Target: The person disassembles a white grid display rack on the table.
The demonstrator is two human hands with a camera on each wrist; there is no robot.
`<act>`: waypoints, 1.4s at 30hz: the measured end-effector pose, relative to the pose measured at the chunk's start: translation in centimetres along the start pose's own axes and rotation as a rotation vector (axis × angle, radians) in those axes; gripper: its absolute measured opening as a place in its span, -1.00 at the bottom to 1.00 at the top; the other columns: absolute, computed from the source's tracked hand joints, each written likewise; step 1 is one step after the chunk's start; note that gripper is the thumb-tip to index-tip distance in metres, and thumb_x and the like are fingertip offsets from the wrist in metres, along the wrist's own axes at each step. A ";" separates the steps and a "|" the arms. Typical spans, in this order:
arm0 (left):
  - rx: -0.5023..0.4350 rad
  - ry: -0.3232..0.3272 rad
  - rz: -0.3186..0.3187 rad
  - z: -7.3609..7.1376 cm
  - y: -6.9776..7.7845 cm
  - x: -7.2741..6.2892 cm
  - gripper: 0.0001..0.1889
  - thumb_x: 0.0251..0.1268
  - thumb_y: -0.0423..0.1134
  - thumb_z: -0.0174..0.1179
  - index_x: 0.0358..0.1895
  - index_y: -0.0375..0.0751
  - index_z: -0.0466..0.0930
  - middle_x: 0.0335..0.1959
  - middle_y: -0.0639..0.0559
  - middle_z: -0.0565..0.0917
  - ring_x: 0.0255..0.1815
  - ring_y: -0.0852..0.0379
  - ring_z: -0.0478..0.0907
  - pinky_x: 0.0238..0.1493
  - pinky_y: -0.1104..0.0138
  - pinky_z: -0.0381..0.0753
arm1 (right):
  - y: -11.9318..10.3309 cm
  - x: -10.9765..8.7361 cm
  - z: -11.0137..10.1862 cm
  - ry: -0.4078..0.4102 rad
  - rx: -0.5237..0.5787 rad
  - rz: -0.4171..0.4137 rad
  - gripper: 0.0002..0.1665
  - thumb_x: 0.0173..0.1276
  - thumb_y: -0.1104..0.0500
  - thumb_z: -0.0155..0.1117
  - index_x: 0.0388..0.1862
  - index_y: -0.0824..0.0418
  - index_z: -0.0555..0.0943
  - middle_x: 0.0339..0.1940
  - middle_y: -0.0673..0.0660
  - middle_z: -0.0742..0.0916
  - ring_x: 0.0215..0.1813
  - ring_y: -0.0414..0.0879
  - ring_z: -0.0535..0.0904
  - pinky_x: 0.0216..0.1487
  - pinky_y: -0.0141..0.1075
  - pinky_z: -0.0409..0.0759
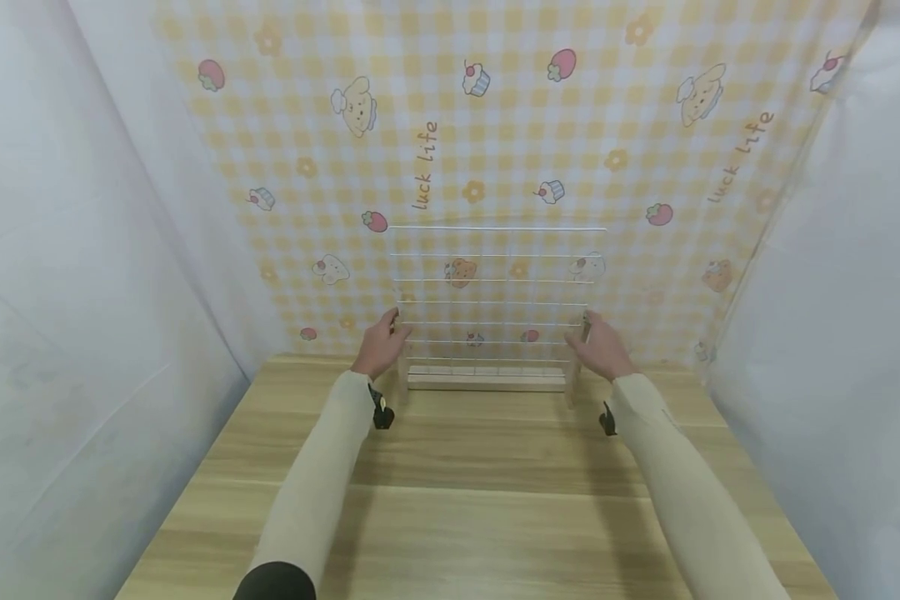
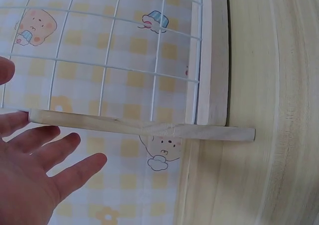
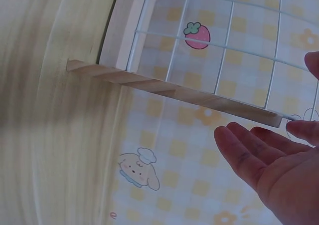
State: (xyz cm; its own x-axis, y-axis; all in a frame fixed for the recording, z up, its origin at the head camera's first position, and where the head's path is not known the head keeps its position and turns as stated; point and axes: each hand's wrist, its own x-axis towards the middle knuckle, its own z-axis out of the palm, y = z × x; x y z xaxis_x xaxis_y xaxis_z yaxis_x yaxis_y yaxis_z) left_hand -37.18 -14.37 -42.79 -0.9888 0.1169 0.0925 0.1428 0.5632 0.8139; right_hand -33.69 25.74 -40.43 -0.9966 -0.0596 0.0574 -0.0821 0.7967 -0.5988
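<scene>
A white wire grid panel (image 1: pixel 495 228) stands upright in a pale wooden stand with a base bar (image 1: pixel 487 383) along the bottom. My left hand (image 1: pixel 380 343) is at the left edge, beside the top of the left wooden post (image 2: pixel 114 123). Its fingers are spread and nearly straight, with the index fingertip at the post's end and the thumb apart. At the right edge, my right hand (image 1: pixel 603 346) mirrors it beside the right wooden post (image 3: pixel 199 99). Here the index finger is close to the post's tip, and the thumb stays off the wires.
The stand rests near the back of a wood-grain table (image 1: pixel 487 533). Behind it hangs a yellow checked cloth (image 1: pixel 495 150) with cartoon prints. White sheets (image 1: pixel 105 333) enclose both sides. Dark straps (image 1: pixel 382 410) sit on the wrists.
</scene>
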 end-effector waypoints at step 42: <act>-0.220 0.285 0.110 0.0 -3.9 -9.7 -0.81 0.52 -0.19 0.09 -0.07 -0.27 0.43 0.12 -0.24 0.63 0.19 -0.24 0.64 0.20 -0.12 0.62 | -0.6 1.7 3.1 -0.053 0.040 -0.090 -0.22 0.48 0.26 -0.20 0.65 0.25 -0.07 0.52 0.48 0.34 0.51 0.43 0.28 0.51 0.27 0.21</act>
State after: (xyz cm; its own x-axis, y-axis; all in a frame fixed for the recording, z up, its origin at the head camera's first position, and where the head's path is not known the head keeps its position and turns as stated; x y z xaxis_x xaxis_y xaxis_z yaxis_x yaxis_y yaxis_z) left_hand -28.19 -17.67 -46.86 -0.9448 -0.0831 0.3170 0.2667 0.3670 0.8911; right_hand -35.33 23.32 -42.46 -0.9842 -0.1627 0.0704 -0.1707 0.7622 -0.6244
